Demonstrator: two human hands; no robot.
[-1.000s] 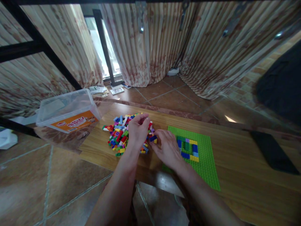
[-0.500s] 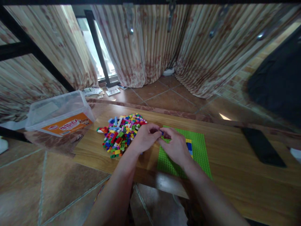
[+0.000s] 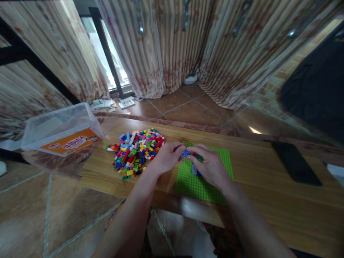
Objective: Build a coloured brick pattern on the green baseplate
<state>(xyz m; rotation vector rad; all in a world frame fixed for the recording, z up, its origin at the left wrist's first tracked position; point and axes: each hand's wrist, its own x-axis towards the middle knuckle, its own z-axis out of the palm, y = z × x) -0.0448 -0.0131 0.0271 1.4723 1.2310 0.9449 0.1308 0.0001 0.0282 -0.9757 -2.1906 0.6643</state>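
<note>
Blue shows between the fingertips of the left hand (image 3: 167, 157) and right hand (image 3: 211, 165), which meet to pinch a small brick (image 3: 185, 153), perhaps more than one, over the far left part of the green baseplate (image 3: 199, 190). It could slip free if the two grips pulled unevenly, and a low right palm might knock the blocks (image 3: 194, 169) half hidden beneath it. Both hands have their backs upward and fingers curled inward, the forearms converging across the worktop (image 3: 258, 179), the left wrist just beside the brick pile (image 3: 139, 152).
</note>
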